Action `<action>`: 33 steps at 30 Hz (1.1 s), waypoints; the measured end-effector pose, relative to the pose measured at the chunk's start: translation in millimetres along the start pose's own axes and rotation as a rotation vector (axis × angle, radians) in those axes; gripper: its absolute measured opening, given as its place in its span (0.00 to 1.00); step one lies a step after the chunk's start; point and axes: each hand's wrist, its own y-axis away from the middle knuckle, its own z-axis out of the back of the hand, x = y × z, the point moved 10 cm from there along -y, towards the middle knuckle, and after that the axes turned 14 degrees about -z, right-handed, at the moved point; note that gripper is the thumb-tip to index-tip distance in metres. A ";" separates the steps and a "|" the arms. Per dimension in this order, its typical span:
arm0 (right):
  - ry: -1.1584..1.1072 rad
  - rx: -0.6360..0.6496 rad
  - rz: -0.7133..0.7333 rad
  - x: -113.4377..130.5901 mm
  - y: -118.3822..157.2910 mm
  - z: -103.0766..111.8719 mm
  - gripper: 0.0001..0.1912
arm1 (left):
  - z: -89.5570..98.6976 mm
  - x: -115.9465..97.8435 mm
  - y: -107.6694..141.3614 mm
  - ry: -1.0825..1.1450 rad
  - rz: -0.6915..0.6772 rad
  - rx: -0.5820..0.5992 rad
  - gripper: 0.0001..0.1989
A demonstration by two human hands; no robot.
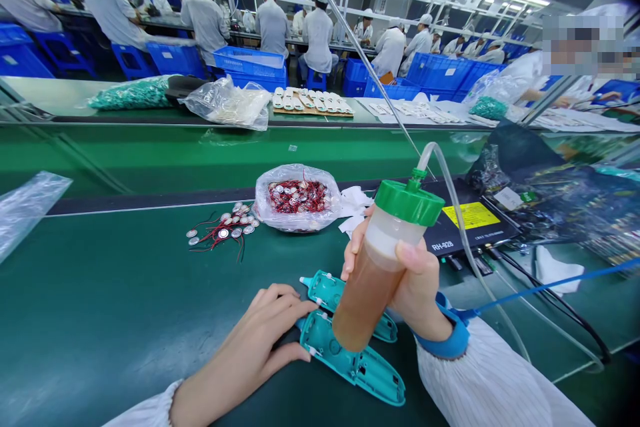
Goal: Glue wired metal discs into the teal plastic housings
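Note:
My right hand [417, 273] is wrapped round a clear bottle [373, 280] of brown liquid with a green cap and a clear tube from its top. The bottle tilts over two teal plastic shells; its lower end hides part of them. My left hand [267, 327] rests on the green mat, thumb and fingers apart, touching the left end of the nearer shell [380, 373]. Just behind it lies the farther shell [327, 287]. A blue wrist strap [445, 340] circles my right wrist.
Beyond my hands are a plastic bag [265, 203] of red-wired discs and a loose pile [225, 230] of them. A black RH-928 box [470, 227], cables and bagged parts lie right. A raised shelf [200, 118] crosses behind; people in white work beyond.

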 end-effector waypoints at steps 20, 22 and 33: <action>-0.056 -0.134 0.019 -3.8 3.7 11.4 0.13 | -4.8 5.2 4.3 0.007 0.011 0.027 0.21; -0.047 -0.124 0.009 -5.0 3.5 10.8 0.14 | -5.0 5.7 4.3 0.007 0.011 0.030 0.21; -0.084 -0.209 0.022 -1.2 6.1 16.7 0.11 | -2.2 3.6 1.8 -0.002 -0.019 -0.006 0.20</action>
